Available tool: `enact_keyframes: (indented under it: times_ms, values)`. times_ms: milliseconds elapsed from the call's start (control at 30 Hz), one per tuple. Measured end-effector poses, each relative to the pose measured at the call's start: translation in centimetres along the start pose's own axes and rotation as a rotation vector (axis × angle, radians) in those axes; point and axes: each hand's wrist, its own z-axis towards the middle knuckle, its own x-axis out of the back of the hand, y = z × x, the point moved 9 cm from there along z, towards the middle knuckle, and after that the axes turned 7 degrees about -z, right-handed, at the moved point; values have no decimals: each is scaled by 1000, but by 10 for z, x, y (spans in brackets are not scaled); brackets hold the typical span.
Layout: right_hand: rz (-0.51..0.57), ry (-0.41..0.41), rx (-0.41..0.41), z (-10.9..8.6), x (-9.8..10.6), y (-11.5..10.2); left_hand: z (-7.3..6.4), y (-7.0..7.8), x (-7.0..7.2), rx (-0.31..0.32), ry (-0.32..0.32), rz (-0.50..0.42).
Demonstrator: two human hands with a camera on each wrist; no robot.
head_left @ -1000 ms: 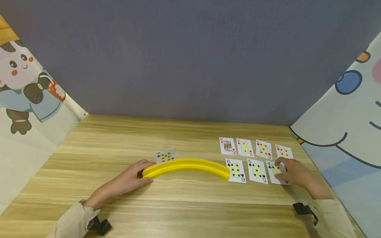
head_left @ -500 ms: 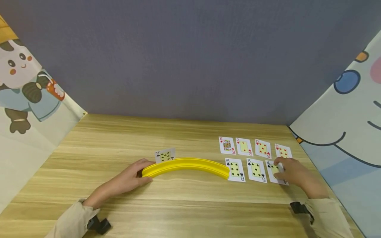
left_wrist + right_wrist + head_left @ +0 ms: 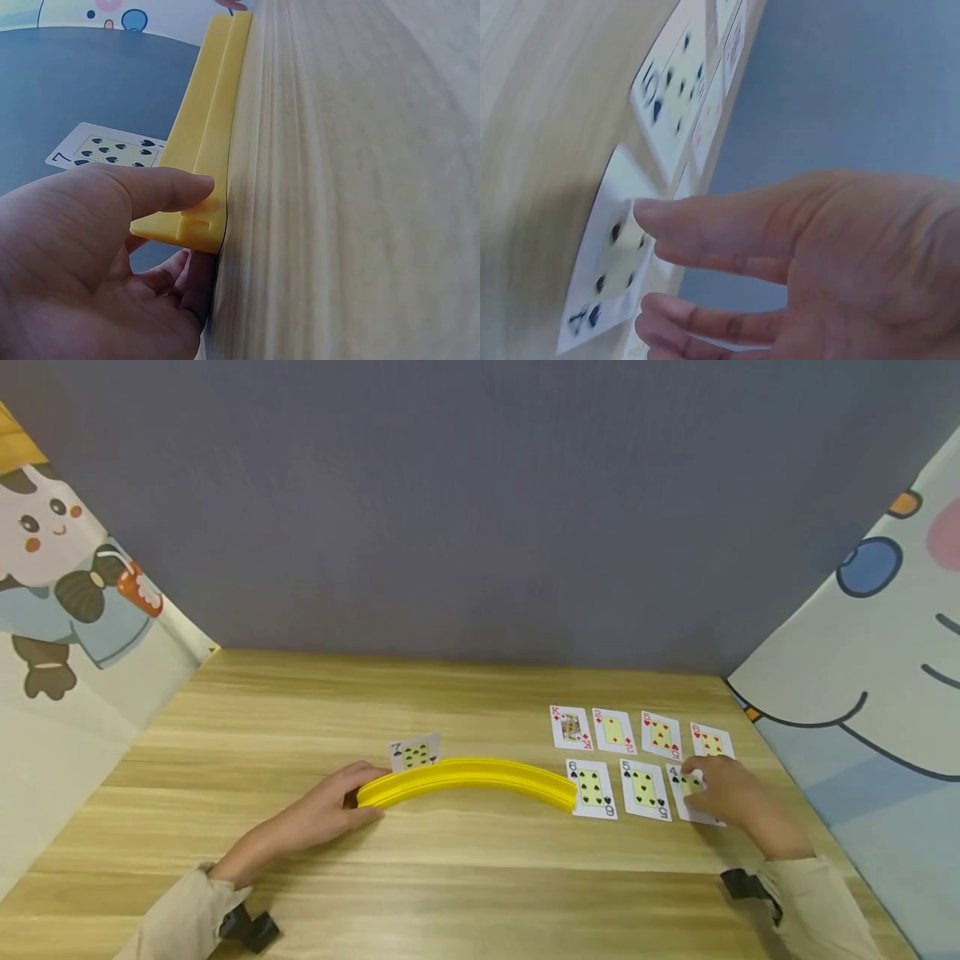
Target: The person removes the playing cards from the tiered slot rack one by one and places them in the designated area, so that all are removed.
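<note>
A curved yellow playing-card holder stands on the table, and a seven of spades sits upright in its left part. My left hand grips the holder's left end, thumb in front and fingers behind, as the left wrist view shows. To the right, a six, a five and a four of spades lie face up in a row. Over the four is my right hand, thumb and fingers apart; in the right wrist view the thumb covers part of this card. Contact is unclear.
Behind the spades lie a king of diamonds, a two of diamonds, a five of hearts and another red card, partly hidden by my right hand. A grey partition borders the wooden table at the back.
My right hand has shifted slightly left over the four of spades. The left hand, the holder and the seven have stayed in place; the head view has moved a little.
</note>
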Motion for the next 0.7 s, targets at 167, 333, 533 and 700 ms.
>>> enact_keyframes:
  times_ms: [167,333,533,700]
  values:
    - [-9,110,51,-9,11,-30,-3,3,0,5,-5,-20]
    - [1,191,143,-11,21,-75,-4,0,1,10,10,-6]
    - [1,216,264,-8,23,-127,-3,-6,-1,2,7,12]
    - [12,219,315,-4,25,-162,0,-7,1,0,11,10]
